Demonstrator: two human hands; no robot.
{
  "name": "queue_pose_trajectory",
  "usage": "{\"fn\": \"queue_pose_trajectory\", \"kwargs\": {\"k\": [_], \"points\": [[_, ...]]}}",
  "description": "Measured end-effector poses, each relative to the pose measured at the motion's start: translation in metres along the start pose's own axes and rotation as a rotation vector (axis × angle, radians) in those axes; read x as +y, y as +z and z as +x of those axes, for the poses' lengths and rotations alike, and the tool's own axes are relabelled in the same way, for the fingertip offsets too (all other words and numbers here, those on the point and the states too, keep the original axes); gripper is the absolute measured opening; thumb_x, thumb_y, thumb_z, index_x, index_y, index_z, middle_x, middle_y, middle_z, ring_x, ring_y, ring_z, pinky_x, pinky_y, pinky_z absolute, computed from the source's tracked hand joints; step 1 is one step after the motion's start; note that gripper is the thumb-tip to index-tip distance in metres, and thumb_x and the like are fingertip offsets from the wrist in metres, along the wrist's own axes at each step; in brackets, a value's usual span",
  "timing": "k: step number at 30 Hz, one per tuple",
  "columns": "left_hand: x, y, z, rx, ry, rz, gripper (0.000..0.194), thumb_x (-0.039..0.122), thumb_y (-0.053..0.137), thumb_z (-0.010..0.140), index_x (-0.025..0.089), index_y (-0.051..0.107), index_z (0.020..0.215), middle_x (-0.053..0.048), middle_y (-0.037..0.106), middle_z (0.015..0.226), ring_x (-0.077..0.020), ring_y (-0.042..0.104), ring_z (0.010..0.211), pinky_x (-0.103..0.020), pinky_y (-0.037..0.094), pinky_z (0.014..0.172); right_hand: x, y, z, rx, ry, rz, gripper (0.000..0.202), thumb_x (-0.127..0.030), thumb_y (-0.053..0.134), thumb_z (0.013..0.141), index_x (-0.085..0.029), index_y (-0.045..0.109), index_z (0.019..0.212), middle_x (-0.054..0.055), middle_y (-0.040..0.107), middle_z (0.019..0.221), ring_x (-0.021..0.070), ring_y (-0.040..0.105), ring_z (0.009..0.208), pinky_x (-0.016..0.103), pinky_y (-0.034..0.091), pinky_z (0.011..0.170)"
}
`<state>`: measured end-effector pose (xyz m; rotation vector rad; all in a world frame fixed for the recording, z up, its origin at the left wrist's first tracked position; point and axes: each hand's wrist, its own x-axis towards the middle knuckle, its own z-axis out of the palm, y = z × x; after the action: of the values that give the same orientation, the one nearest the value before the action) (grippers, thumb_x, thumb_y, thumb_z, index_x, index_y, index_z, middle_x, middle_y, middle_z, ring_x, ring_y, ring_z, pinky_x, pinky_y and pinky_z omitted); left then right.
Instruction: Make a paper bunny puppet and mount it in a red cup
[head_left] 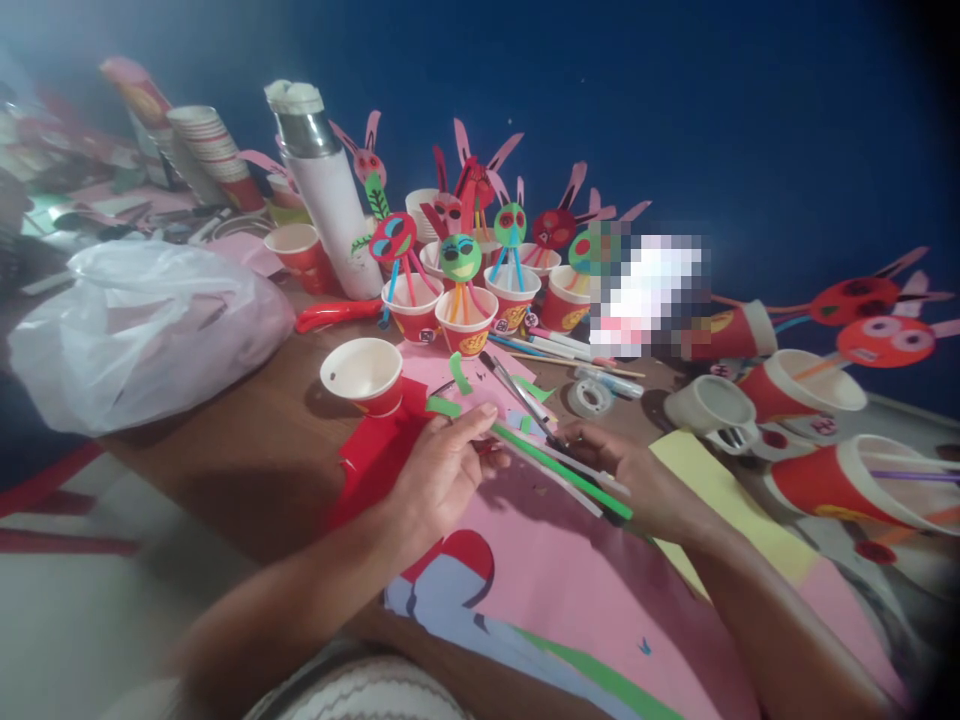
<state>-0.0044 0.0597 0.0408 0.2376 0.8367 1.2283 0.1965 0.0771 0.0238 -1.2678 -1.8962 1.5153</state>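
Over the pink paper sheet (555, 560), my left hand (442, 470) is closed, thumb against fingers, on a long narrow green strip (566, 470) and pale strips beside it. These strips slant down to the right, passing close under my right hand (630, 475). My right hand is closed around what looks like a pair of scissors (525, 392), their slim blades pointing away toward the cups; the handles are mostly hidden by the fingers. Green scraps (460, 372) lie just beyond my left hand. A red sheet (382, 440) is beside my left wrist.
An empty paper cup (362, 372) stands at left, near a white plastic bag (150, 330) and a flask (322, 190). Several cups with paper rabbit faces (460, 258) line the back. Tape (589, 397), a mug (709, 412) and yellow paper (720, 520) are on the right.
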Motion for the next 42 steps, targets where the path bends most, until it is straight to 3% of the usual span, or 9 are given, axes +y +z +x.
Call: {"fn": "queue_pose_trajectory", "kwargs": {"k": [5, 10, 17, 23, 28, 31, 34, 38, 42], "points": [[0.000, 0.000, 0.001, 0.029, 0.008, -0.030, 0.016, 0.014, 0.074, 0.066, 0.014, 0.059, 0.060, 0.003, 0.060, 0.068, -0.0103, 0.055, 0.064, -0.025, 0.046, 0.053, -0.010, -0.026, -0.009, 0.047, 0.087, -0.572, 0.035, -0.028, 0.056, 0.079, -0.028, 0.053, 0.113, 0.003, 0.067, 0.099, 0.0237, 0.063, 0.084, 0.031, 0.047, 0.067], [0.001, -0.001, 0.002, 0.035, 0.004, -0.014, 0.013, 0.015, 0.073, 0.067, 0.014, 0.060, 0.065, 0.004, 0.060, 0.067, -0.0093, 0.055, 0.063, -0.025, 0.046, 0.056, -0.022, -0.038, -0.020, 0.101, 0.142, -0.963, 0.035, -0.026, 0.052, 0.079, -0.026, 0.055, 0.114, 0.006, 0.069, 0.096, 0.0274, 0.064, 0.084, 0.032, 0.042, 0.065], [0.001, -0.004, 0.004, -0.035, 0.022, 0.049, 0.019, 0.020, 0.076, 0.064, 0.013, 0.059, 0.058, 0.004, 0.058, 0.057, -0.0078, 0.053, 0.055, -0.021, 0.045, 0.054, -0.024, -0.027, -0.016, 0.030, 0.264, -1.168, 0.021, -0.018, 0.049, 0.078, -0.019, 0.062, 0.095, 0.009, 0.069, 0.079, 0.0244, 0.065, 0.071, 0.027, 0.031, 0.053], [-0.001, -0.005, 0.006, -0.052, 0.059, 0.185, 0.021, 0.023, 0.074, 0.065, 0.013, 0.057, 0.059, 0.003, 0.057, 0.056, -0.0079, 0.052, 0.054, -0.020, 0.044, 0.053, -0.020, -0.019, -0.015, 0.038, 0.334, -1.275, 0.015, -0.022, 0.051, 0.076, -0.019, 0.063, 0.084, 0.009, 0.070, 0.075, 0.0268, 0.066, 0.071, 0.028, 0.021, 0.048], [-0.003, -0.005, 0.003, -0.044, 0.085, 0.381, 0.024, 0.029, 0.074, 0.065, 0.013, 0.056, 0.060, 0.004, 0.054, 0.053, -0.0086, 0.050, 0.049, -0.023, 0.043, 0.052, -0.027, -0.022, -0.018, 0.034, 0.353, -1.292, 0.016, -0.025, 0.051, 0.079, -0.020, 0.066, 0.082, 0.010, 0.070, 0.074, 0.0285, 0.066, 0.071, 0.027, 0.022, 0.047], [-0.005, -0.007, 0.001, -0.022, 0.112, 0.529, 0.027, 0.031, 0.076, 0.064, 0.013, 0.056, 0.058, 0.003, 0.056, 0.050, -0.0098, 0.052, 0.048, -0.023, 0.041, 0.050, -0.037, -0.023, -0.023, 0.168, 0.330, -1.226, 0.022, -0.032, 0.050, 0.082, -0.022, 0.067, 0.091, 0.009, 0.069, 0.071, 0.0275, 0.064, 0.069, 0.027, 0.028, 0.050], [-0.008, -0.009, -0.002, -0.029, 0.112, 0.639, 0.029, 0.029, 0.078, 0.061, 0.013, 0.055, 0.054, 0.002, 0.056, 0.046, -0.0115, 0.054, 0.048, -0.023, 0.040, 0.050, -0.044, -0.015, -0.025, 0.265, 0.118, -0.827, 0.024, -0.037, 0.046, 0.085, -0.026, 0.066, 0.092, 0.002, 0.067, 0.073, 0.0192, 0.061, 0.068, 0.026, 0.035, 0.057], [-0.010, -0.007, -0.004, -0.102, 0.073, 0.726, 0.025, 0.029, 0.076, 0.063, 0.012, 0.059, 0.057, 0.001, 0.058, 0.048, -0.0121, 0.054, 0.047, -0.023, 0.039, 0.047, -0.040, 0.006, -0.019, 0.064, -0.007, -0.134, 0.030, -0.045, 0.049, 0.083, -0.019, 0.062, 0.076, -0.003, 0.054, 0.062, 0.0100, 0.046, 0.055, 0.020, 0.034, 0.051], [-0.011, -0.006, -0.004, -0.147, 0.054, 0.709, 0.024, 0.027, 0.075, 0.064, 0.012, 0.059, 0.056, 0.001, 0.057, 0.048, -0.0103, 0.051, 0.045, -0.021, 0.038, 0.045, -0.033, 0.022, -0.012, 0.058, 0.016, 0.072, 0.026, -0.038, 0.062, 0.073, -0.016, 0.051, 0.064, -0.006, 0.040, 0.055, 0.0070, 0.034, 0.051, 0.019, 0.028, 0.047]]}}
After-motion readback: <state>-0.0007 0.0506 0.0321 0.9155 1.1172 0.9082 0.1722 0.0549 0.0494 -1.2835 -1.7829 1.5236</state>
